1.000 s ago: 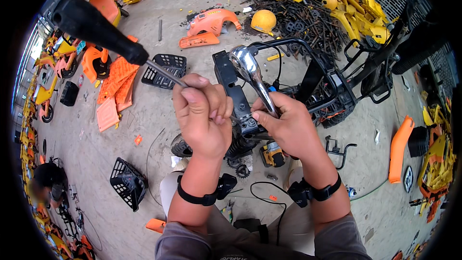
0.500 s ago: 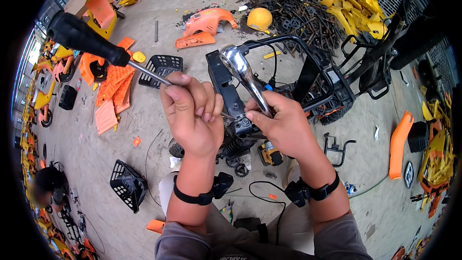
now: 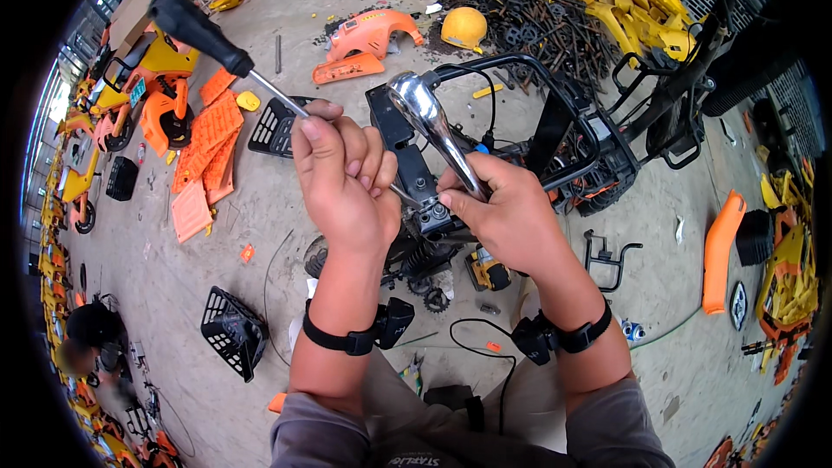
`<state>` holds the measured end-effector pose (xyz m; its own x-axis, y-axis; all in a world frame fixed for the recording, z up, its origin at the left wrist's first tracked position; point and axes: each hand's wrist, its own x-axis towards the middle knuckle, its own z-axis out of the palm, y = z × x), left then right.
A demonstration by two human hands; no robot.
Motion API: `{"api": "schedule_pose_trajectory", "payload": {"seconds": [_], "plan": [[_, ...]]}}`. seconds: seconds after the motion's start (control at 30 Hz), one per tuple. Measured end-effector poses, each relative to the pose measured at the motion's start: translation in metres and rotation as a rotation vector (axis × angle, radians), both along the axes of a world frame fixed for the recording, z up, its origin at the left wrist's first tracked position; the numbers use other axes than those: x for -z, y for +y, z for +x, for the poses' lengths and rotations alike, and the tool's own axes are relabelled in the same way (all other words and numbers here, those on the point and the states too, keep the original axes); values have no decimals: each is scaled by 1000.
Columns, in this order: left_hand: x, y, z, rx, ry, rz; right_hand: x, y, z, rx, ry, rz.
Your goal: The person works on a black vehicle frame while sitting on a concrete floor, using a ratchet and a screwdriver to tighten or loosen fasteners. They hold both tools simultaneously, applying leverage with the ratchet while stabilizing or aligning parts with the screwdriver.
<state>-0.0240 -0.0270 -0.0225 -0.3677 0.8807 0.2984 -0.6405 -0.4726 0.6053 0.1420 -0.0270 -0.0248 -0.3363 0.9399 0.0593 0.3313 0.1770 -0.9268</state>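
Note:
My left hand (image 3: 341, 180) is closed around the steel shaft of a screwdriver (image 3: 199, 33), whose black handle angles up and left; the shaft runs down toward a bolt (image 3: 426, 208) on a black metal scooter frame (image 3: 391, 122). My right hand (image 3: 503, 217) grips a chrome ratchet wrench (image 3: 438, 121), its thumb and fingers beside that same bolted corner. The wrench head points up and away from me. Where exactly each tool meets the bolt is partly hidden by the fingers. A yellow-black power tool (image 3: 485, 270) lies below the frame.
Orange panels (image 3: 206, 165), black baskets (image 3: 232, 334), a cable (image 3: 468, 321) and a bent bracket (image 3: 609, 264) lie on the concrete floor. Yellow body parts (image 3: 650, 30) and rusty metal (image 3: 537, 26) are piled beyond. Scooters (image 3: 156, 113) line the left. Another person (image 3: 94, 338) is at lower left.
The screwdriver handle has swung up and right since half a second ago, and my left hand has shifted slightly upward. My right hand stays on the wrench at the frame's corner.

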Motion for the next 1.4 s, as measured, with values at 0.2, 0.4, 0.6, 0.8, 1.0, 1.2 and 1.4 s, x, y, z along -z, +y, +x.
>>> {"api": "schedule_pose_trajectory", "payload": {"seconds": [0.2,0.4,0.6,0.8,1.0,1.2,1.4], "plan": [[3,-12,8,-51,174,177,0,1,1,-16,5,-15],[12,-21,10,-53,241,326,-1,2,1,-17,30,33],[7,-13,6,-72,202,249,1,2,3,-31,27,71],[4,5,1,-10,89,60,3,3,5,-27,5,106],[0,12,1,-46,72,-88,0,4,3,-33,30,29],[-1,19,3,-84,80,-166,8,5,3,-16,59,127],[2,23,2,-63,75,-235,10,5,2,-11,52,129]]}}
